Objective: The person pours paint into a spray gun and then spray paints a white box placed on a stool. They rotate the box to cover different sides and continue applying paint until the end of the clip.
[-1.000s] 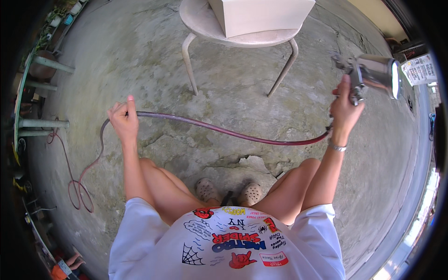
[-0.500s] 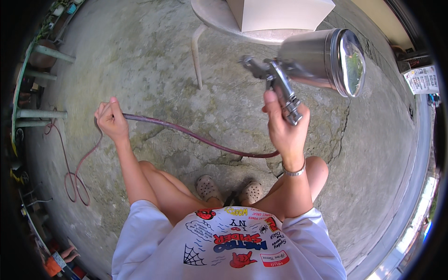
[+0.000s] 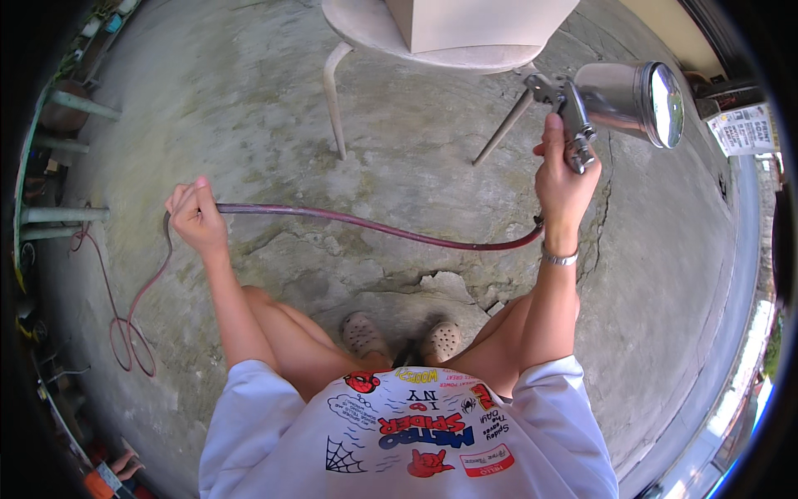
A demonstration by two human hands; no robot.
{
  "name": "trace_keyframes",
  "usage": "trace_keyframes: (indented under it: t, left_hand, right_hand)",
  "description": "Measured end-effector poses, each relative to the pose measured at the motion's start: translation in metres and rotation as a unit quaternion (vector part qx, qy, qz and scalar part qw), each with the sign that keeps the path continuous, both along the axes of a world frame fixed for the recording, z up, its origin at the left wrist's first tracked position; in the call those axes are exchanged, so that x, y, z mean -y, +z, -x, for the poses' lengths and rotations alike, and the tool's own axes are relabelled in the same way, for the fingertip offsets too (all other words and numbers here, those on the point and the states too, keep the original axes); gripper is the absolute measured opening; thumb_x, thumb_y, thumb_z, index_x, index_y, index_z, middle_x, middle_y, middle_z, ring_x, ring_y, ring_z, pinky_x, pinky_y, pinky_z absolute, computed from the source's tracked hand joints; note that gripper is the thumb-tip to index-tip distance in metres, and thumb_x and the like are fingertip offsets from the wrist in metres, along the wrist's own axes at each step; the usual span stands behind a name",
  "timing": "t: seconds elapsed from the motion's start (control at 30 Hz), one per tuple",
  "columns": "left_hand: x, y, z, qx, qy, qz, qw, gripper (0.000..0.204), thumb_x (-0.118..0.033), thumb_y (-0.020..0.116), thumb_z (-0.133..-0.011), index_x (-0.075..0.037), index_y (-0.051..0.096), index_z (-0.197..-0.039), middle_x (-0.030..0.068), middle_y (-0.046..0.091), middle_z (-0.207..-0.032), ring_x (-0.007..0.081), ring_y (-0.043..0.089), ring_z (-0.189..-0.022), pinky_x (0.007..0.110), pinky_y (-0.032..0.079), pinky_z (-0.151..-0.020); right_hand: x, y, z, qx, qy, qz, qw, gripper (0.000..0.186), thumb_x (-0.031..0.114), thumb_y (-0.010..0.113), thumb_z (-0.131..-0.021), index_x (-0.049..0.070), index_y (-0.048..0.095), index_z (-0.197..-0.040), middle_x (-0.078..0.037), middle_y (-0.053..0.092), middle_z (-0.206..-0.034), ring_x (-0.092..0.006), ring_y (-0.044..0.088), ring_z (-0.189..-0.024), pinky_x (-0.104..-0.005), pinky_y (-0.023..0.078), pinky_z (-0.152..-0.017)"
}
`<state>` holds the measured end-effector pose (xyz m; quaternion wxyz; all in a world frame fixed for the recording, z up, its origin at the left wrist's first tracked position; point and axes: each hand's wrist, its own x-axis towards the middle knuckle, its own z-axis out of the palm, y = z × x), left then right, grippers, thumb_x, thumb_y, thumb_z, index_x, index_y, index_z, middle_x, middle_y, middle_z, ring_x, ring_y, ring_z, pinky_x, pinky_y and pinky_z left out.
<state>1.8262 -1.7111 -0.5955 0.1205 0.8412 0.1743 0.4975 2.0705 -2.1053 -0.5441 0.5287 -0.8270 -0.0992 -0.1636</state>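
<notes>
My right hand is closed round the handle of a silver spray gun, out to the right. A shiny metal cup is fixed to the gun and lies tilted toward the right. From below that hand a dark red hose sags across to my left hand, whose fingers are wrapped round it. Past the left hand the hose runs down to the floor. Ahead of me a pale box rests on a round white stool, to the left of the gun.
Loops of hose lie on the cracked concrete floor at the left. Pale green posts line the left side. A printed sheet hangs at the far right. Part of a person in orange shows at the lower left.
My right hand has carried the spray gun right and a little farther away, drawing the hose straighter. The left hand keeps its grip. The stool and box appear slightly shifted left.
</notes>
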Motion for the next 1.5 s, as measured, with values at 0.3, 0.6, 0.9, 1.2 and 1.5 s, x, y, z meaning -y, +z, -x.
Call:
trace_keyframes:
  t: [0.3, 0.6, 0.9, 1.2, 1.5]
  left_hand:
    - [0.022, 0.003, -0.012, -0.007, -0.033, 0.001, 0.999, 0.040, -0.010, 0.064, -0.097, -0.002, 0.050, -0.061, 0.0052, 0.049, -0.058, 0.0208, 0.049, -0.062, 0.033, 0.036, -0.077]
    - [0.003, -0.001, -0.002, 0.039, 0.002, 0.023, 0.999, 0.041, -0.007, 0.063, -0.097, -0.002, 0.054, -0.057, 0.0055, 0.053, -0.055, 0.0200, 0.050, -0.060, 0.034, 0.037, -0.074]
    - [-0.003, 0.006, 0.004, 0.043, 0.010, 0.011, 0.999, 0.047, -0.009, 0.062, -0.099, -0.003, 0.050, -0.054, 0.0044, 0.052, -0.054, 0.0183, 0.049, -0.060, 0.034, 0.035, -0.074]
    - [-0.007, 0.005, 0.006, 0.047, 0.009, 0.016, 0.999, 0.047, -0.010, 0.061, -0.100, -0.003, 0.050, -0.054, 0.0046, 0.050, -0.053, 0.0188, 0.047, -0.060, 0.034, 0.034, -0.073]
    - [0.006, 0.006, 0.001, 0.027, -0.002, -0.005, 1.000, 0.044, -0.010, 0.060, -0.100, -0.003, 0.052, -0.057, 0.0052, 0.049, -0.055, 0.0206, 0.048, -0.061, 0.035, 0.035, -0.073]
  right_hand:
    - [0.046, 0.004, -0.076, 0.024, -0.167, 0.033, 0.985, 0.042, 0.038, 0.071, -0.099, -0.002, 0.077, -0.087, -0.006, 0.070, -0.063, -0.0124, 0.063, -0.050, -0.0304, 0.045, -0.049]
    - [0.004, -0.003, 0.000, -0.044, 0.027, -0.075, 0.996, 0.035, 0.035, 0.071, -0.101, 0.000, 0.076, -0.099, -0.002, 0.068, -0.067, -0.0056, 0.056, -0.051, -0.0232, 0.038, -0.047]
    - [-0.046, -0.001, 0.057, -0.039, 0.136, -0.071, 0.987, 0.031, 0.029, 0.076, -0.097, -0.002, 0.072, -0.093, -0.001, 0.060, -0.061, -0.0071, 0.050, -0.053, -0.0275, 0.037, -0.048]
    - [-0.048, 0.015, 0.070, -0.037, 0.217, -0.048, 0.974, 0.037, 0.032, 0.074, -0.098, -0.003, 0.075, -0.111, -0.003, 0.070, -0.069, -0.0048, 0.052, -0.048, -0.0230, 0.039, -0.045]
    - [0.008, 0.006, -0.031, -0.015, -0.005, -0.087, 0.996, 0.036, 0.032, 0.074, -0.098, -0.002, 0.073, -0.087, -0.002, 0.066, -0.063, -0.0063, 0.059, -0.057, -0.0245, 0.043, -0.054]
